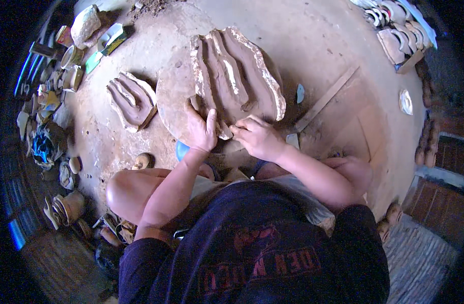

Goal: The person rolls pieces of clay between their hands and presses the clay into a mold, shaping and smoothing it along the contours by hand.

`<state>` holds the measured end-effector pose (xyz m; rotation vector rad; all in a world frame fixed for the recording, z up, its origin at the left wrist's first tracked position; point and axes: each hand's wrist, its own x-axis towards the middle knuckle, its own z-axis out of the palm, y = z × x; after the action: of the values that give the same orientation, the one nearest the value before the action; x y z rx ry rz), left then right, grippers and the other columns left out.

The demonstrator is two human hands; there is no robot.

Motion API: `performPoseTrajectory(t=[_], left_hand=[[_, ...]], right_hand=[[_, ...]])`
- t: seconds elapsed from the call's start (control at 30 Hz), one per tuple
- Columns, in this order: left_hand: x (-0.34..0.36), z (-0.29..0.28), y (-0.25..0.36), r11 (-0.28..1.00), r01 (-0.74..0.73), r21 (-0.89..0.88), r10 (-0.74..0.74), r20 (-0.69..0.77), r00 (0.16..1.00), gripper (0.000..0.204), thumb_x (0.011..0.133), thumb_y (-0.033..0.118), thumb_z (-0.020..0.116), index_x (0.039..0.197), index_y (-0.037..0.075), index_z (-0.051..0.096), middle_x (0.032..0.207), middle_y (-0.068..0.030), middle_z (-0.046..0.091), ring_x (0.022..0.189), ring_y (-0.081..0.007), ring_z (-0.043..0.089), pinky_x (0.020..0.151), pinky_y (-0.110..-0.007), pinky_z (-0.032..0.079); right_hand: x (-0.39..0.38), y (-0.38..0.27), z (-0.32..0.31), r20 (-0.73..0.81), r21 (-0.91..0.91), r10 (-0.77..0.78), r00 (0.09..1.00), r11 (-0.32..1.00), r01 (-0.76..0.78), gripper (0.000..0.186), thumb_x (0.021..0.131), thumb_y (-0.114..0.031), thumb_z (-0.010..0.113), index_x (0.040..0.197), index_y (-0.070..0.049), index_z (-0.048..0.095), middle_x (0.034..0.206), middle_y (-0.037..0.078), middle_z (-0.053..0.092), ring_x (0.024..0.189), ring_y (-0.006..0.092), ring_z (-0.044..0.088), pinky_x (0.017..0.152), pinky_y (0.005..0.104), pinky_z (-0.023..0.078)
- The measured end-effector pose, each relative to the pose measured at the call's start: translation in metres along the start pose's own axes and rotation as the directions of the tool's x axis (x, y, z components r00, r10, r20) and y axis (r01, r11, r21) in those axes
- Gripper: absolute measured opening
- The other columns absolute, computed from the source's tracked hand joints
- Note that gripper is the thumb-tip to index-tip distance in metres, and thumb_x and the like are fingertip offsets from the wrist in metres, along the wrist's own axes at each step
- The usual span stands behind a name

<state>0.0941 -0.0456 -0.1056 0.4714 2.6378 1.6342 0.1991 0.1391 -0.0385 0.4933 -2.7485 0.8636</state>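
A large ridged clay form (pixel 252 61) with rough, pale-edged walls lies on a round board (pixel 172 96) in front of me. My left hand (pixel 201 130) straddles the near end of its left wall, fingers on the outer side and thumb on the inner. My right hand (pixel 260 138) is closed in a pinch beside a pale wedge-shaped clay end (pixel 224 130) between the two hands. Whatever the right fingertips hold is hidden. To the left, a smaller clay form (pixel 133 101) with similar walls lies on the floor.
A long flat wooden strip (pixel 327 99) lies right of the board, near a small pale shard (pixel 300 93). A blue rounded object (pixel 182 150) shows beneath the board. Pots, bags and a pale block (pixel 86 25) crowd the left; curved clay pieces (pixel 402 38) stand at far right.
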Motion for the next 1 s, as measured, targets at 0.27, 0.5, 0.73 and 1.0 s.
performPoseTrajectory(t=[0.27, 0.5, 0.73, 1.0], left_hand=[[0.009, -0.004, -0.010, 0.986, -0.093, -0.137, 0.095, 0.005, 0.996, 0.076, 0.100, 0.025, 0.060, 0.152, -0.014, 0.022, 0.149, -0.0375, 0.039, 0.140, -0.0481, 0.041, 0.120, -0.048, 0.030], [0.002, -0.001, -0.007, 0.994, -0.114, 0.001, 0.114, -0.015, 0.993, 0.074, 0.101, 0.024, 0.058, 0.152, -0.015, 0.021, 0.148, -0.0382, 0.038, 0.139, -0.0490, 0.041, 0.121, -0.049, 0.029], [0.004, 0.007, -0.006, 0.987, -0.124, -0.102, 0.126, 0.010, 0.992, 0.073, 0.102, 0.022, 0.056, 0.153, -0.016, 0.020, 0.149, -0.0375, 0.037, 0.141, -0.0477, 0.040, 0.122, -0.048, 0.027], [0.000, 0.012, -0.002, 0.988, -0.153, -0.025, 0.153, 0.004, 0.988, 0.067, 0.101, 0.020, 0.057, 0.149, -0.016, 0.026, 0.144, -0.0366, 0.041, 0.136, -0.0484, 0.043, 0.119, -0.048, 0.031]], right_hand=[[-0.007, 0.015, -0.019, 0.039, -0.388, -0.118, 0.992, 0.913, 0.124, 0.022, 0.093, -0.020, 0.064, 0.110, -0.013, 0.076, 0.106, 0.001, 0.071, 0.104, 0.0188, 0.062, 0.095, 0.0411, 0.046], [-0.022, -0.007, -0.022, 0.143, -0.515, 0.214, 0.966, 0.850, -0.112, 0.036, 0.095, -0.027, 0.059, 0.125, -0.013, 0.073, 0.107, 0.010, 0.069, 0.101, 0.0228, 0.063, 0.094, 0.0452, 0.046], [-0.042, -0.014, -0.011, 0.239, -0.473, 0.552, 0.799, 0.785, -0.400, 0.086, 0.086, -0.019, 0.064, 0.165, -0.021, 0.030, 0.062, 0.015, 0.068, 0.048, 0.0326, 0.067, 0.046, 0.0505, 0.053], [-0.047, 0.008, -0.045, 0.140, -0.387, 0.715, 0.685, 0.676, -0.627, 0.089, 0.084, -0.019, 0.065, 0.163, -0.036, 0.029, 0.071, 0.024, 0.069, 0.065, 0.0441, 0.070, 0.068, 0.0550, 0.060]])
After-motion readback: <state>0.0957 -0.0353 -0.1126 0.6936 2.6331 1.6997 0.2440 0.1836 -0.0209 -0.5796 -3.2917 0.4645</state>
